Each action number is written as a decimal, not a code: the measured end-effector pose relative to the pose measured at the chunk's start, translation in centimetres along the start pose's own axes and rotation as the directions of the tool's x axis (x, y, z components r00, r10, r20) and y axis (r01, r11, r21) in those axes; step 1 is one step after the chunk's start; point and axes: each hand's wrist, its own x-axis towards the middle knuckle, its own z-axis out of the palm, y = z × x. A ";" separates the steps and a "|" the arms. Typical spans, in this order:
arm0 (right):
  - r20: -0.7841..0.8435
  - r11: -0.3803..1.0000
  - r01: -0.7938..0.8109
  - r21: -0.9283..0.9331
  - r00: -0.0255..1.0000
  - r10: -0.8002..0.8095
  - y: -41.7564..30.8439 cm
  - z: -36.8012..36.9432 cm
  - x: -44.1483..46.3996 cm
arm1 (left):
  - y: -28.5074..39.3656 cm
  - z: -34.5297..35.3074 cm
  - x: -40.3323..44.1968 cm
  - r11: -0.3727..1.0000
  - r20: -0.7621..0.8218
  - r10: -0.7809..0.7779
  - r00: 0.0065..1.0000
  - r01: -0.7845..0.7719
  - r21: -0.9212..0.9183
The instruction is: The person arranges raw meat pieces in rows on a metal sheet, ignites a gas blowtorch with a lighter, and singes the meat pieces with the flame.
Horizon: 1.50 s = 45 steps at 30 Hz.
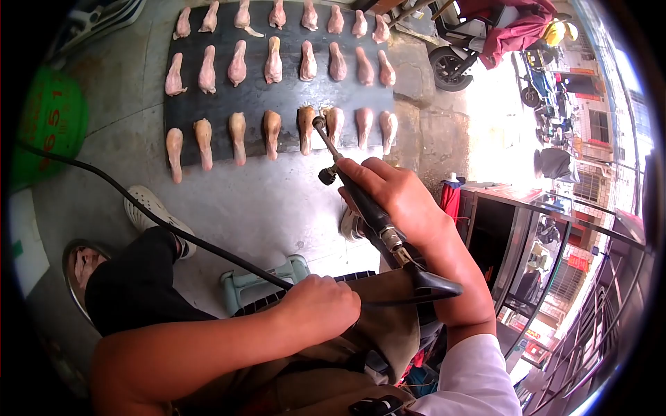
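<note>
My right hand (406, 197) is closed around the black handle of a gas blowtorch (369, 208). Its thin metal tube points away from me, with the nozzle over the nearest row of chicken drumsticks. The tip is beside a browned drumstick (305, 132) and a paler drumstick (336, 126), with a bright patch just past it. My left hand (320, 305) makes a fist around the black hose (173, 230), above my lap. Three rows of drumsticks lie on a dark sheet (243, 98); those at the left of the near row look more yellow-brown than the pink far rows.
A green gas cylinder (59, 128) stands at left, with the hose crossing in front of it. Near my left knee is a metal bowl (73, 277) holding pale pieces. A light green stool (239, 284) is below me. Right are a glass-sided cabinet (513, 243) and a parked motorbike (454, 66).
</note>
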 end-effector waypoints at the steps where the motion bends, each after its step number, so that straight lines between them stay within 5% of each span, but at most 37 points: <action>1: -0.013 1.000 -0.005 0.031 1.000 0.005 0.3 -0.2 0.2 | 0.0 -0.1 0.0 1.000 -0.016 0.003 1.000 -0.003 -0.006; 5: -0.274 0.996 -0.060 0.068 0.959 0.077 2.4 -1.5 1.7 | 0.1 0.2 0.3 1.000 -0.064 0.003 0.998 -0.003 0.000; 6: -0.265 0.961 -0.215 0.172 0.930 0.256 2.1 -2.5 2.3 | 0.1 0.1 0.5 1.000 -0.097 0.003 0.995 -0.003 -0.001; 8: -0.303 0.900 -0.280 0.333 0.872 0.383 3.7 -3.2 3.1 | 0.2 -0.2 0.9 1.000 -0.160 0.007 0.987 -0.008 0.000; 11: -0.412 0.911 -0.321 0.260 0.816 0.406 6.3 -4.3 4.9 | 0.1 0.2 1.7 0.999 -0.266 0.014 0.964 -0.026 -0.040; 15: -0.346 0.850 -0.389 0.355 0.790 0.506 7.9 -5.9 7.7 | -0.1 -0.8 2.6 0.992 -0.336 -0.040 0.941 -0.002 -0.123; 45: -0.363 0.828 -0.444 0.344 0.750 0.553 7.9 -6.5 10.1 | -0.6 -3.0 1.8 0.987 -0.358 -0.096 0.929 0.041 -0.156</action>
